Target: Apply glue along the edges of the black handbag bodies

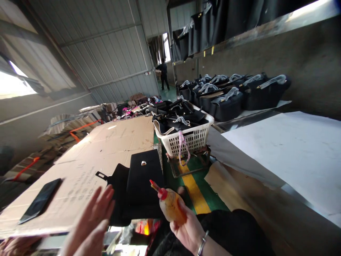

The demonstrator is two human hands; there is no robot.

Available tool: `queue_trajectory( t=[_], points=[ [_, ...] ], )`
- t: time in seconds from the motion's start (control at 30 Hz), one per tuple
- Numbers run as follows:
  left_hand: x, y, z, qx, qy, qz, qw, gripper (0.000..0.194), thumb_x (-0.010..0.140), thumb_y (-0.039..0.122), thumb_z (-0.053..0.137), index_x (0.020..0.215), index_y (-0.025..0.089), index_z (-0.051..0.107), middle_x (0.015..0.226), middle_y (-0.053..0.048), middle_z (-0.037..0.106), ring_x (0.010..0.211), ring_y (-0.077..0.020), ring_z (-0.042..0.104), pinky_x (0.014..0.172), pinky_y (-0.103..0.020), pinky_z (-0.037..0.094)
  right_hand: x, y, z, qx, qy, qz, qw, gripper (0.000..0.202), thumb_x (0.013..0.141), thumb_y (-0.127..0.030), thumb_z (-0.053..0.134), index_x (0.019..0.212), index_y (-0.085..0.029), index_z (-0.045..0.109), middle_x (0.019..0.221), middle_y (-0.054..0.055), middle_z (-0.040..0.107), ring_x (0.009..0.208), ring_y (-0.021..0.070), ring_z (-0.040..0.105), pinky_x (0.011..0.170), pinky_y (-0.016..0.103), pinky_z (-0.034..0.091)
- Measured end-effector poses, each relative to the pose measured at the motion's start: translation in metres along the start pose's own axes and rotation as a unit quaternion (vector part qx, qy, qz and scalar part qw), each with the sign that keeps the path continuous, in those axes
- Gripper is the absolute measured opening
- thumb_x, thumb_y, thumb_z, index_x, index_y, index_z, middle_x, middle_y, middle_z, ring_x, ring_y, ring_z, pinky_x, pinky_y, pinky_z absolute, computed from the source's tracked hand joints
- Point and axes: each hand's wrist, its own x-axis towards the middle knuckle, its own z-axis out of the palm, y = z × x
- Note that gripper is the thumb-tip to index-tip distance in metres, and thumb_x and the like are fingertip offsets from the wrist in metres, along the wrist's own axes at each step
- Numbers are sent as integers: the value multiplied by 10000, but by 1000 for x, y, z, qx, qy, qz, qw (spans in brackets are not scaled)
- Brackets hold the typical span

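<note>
My right hand (188,225) is wrapped round a glue bottle (170,205), a squat squeeze bottle with amber contents and a red nozzle that tilts up to the left. My left hand (93,220) is raised with its fingers stretched out, holding nothing and somewhat blurred. Between and beyond the hands, a black leather bag piece (145,174) with a small gold clasp lies on the table's near edge. Partly under it on the left is another black piece (117,192), with a slotted tab pointing left.
A phone (41,201) lies on the cardboard-covered table (112,142) at left. A white basket (186,142) heaped with black pieces stands beyond, on a metal frame. Several black bags (226,103) line the right bench, near white sheeting (293,145). A person (163,74) stands far back.
</note>
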Motion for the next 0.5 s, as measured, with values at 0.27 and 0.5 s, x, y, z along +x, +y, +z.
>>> queue_trajectory(
  t=[0.27, 0.5],
  points=[
    [-3, 16, 17, -126, -105, -83, 983, 1159, 568, 460, 863, 1523, 138, 291, 1558, -204, 356, 1432, -310, 327, 1148, -443, 299, -16, -10, 6, -38, -28, -35, 998, 614, 551, -544, 895, 1048, -285, 645, 938, 40, 715, 706, 144, 654, 448, 185, 443],
    [34, 9, 1, -39, -150, -94, 984, 644, 425, 494, 913, 945, 160, 731, 960, -112, 762, 1057, -350, 656, 933, -383, 519, -34, -50, -9, -47, 36, -231, 971, 522, 580, -456, 883, 984, -292, 595, 921, 14, 662, 703, 173, 614, 494, 250, 422]
  ],
)
